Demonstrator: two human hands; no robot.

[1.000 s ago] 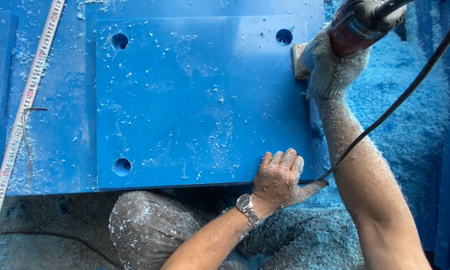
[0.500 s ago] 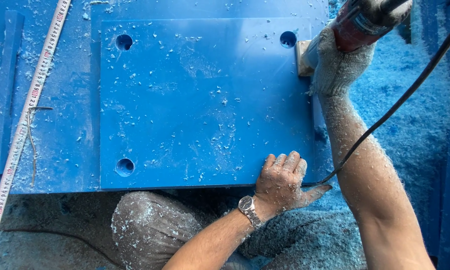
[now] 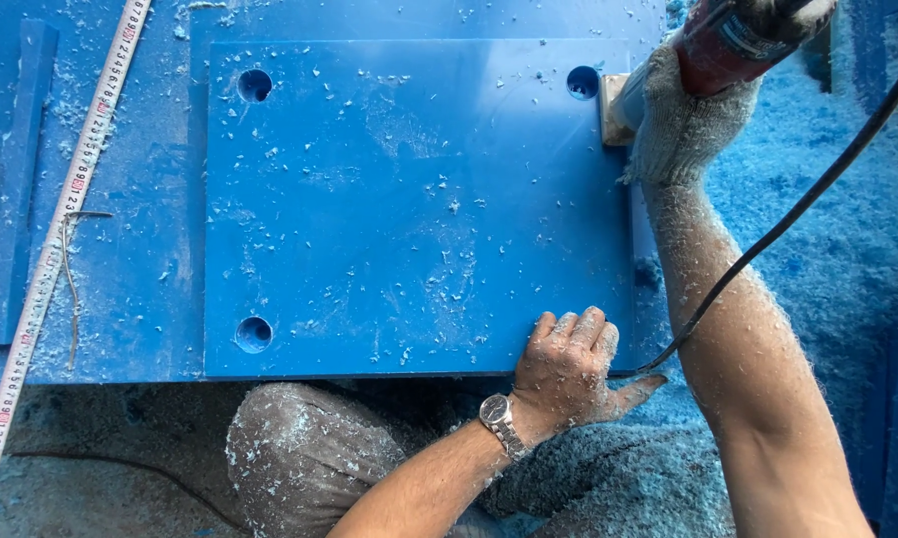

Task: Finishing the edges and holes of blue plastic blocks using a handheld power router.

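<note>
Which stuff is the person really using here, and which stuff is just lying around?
In use:
blue panel, pressed by the left hand
red power tool, gripped by the gloved right hand
black cord

Lying about:
tape measure
blue shavings
blue strip

The blue plastic panel [image 3: 419, 209] I am working on lies flat on a larger blue sheet [image 3: 140, 249], rectangular, dusted with pale shavings. It has round holes near three corners: two toward its left edge, one at the far right. The power tool [image 3: 728, 45] I hold has a red body and sits at the panel's far right edge, just beside that hole. Its black cord [image 3: 798, 224] trails past the panel's right side toward the near right corner.
</note>
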